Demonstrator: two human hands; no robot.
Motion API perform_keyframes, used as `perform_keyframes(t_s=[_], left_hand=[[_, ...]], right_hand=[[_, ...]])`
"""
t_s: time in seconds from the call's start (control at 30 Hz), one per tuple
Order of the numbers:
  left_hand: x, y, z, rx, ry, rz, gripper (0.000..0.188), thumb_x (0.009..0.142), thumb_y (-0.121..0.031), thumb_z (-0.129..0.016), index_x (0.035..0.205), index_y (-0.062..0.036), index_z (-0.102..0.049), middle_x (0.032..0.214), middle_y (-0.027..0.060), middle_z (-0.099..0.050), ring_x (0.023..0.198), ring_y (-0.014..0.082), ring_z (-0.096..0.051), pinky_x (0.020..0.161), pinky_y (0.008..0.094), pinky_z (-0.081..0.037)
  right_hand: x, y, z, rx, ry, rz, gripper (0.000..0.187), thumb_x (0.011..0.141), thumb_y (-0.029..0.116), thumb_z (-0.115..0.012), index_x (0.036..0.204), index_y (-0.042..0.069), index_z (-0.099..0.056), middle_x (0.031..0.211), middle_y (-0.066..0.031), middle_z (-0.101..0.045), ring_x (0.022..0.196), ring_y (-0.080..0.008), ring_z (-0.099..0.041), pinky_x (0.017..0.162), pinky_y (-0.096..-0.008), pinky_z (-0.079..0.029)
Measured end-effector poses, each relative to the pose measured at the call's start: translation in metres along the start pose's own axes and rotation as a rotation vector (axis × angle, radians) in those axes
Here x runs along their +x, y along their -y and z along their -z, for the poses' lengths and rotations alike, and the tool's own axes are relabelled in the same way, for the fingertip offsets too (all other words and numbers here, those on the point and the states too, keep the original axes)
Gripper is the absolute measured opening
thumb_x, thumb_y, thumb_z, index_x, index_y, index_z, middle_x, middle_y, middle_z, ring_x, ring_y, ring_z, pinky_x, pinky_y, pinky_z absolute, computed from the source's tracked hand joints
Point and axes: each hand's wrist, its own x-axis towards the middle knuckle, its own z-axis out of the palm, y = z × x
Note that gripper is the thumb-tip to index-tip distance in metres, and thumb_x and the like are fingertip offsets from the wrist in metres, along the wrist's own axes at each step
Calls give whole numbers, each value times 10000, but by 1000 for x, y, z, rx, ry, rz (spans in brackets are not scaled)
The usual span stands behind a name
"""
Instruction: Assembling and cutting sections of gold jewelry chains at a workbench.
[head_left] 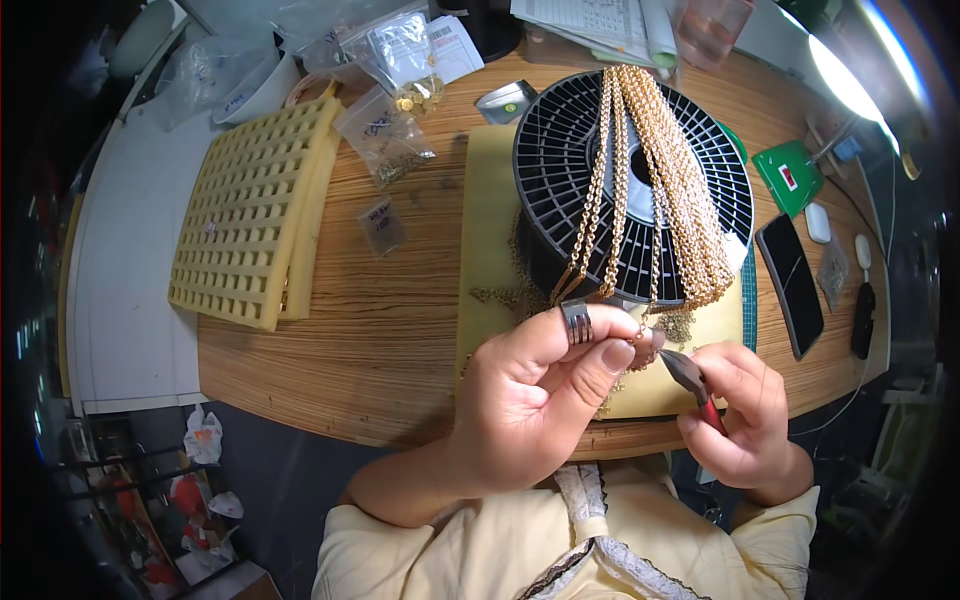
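My left hand (540, 390), with a wide dark ring on one finger, pinches a gold chain (641, 328) between thumb and fingertips. In my right hand (745, 415) are red-handled pliers (685, 375), their dark jaws pointing at the chain close to my left fingertips. Whether the jaws touch a link is too small to tell. Just beyond both hands stands a large black spool (560, 160) with a slotted flange. Thick strands of gold chain (680, 190) drape over it toward me. More loose chain (495, 297) lies beside the spool on a yellow mat (487, 200).
Yellow slotted foam trays (250, 215) stand at the left. Small plastic bags (385, 135) with metal parts lie behind the mat. A phone (790, 285), a white case (817, 223) and a green lamp base (787, 177) sit at the right. Papers (590, 25) are at the back.
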Motion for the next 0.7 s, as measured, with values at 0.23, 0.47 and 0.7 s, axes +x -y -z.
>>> perform_keyframes(t_s=[0.23,0.47,0.7], left_hand=[[0,-3,2,274,-10,-47,153,947,-41,-617,1048,73,-627,1011,154,-692,951,193,-674,875,313,-546],[0,-6,-1,234,-19,-26,152,943,-23,-616,1056,79,-628,1007,157,-690,932,198,-683,859,318,-555],[-1,-6,3,145,42,-13,187,977,-68,-576,1077,87,-606,1032,168,-687,952,199,-674,892,329,-539]], right_hand=[[3,-2,-2,-199,-32,172,500,622,-6,-685,1119,-29,-642,842,-113,-603,649,-217,-519,604,-332,-426],[3,0,0,-191,-8,162,499,622,-1,-689,1118,-28,-643,847,-114,-607,646,-217,-515,601,-332,-425],[1,0,-1,30,22,30,487,616,-8,-681,1100,-40,-634,868,-139,-605,677,-232,-546,616,-342,-438]])
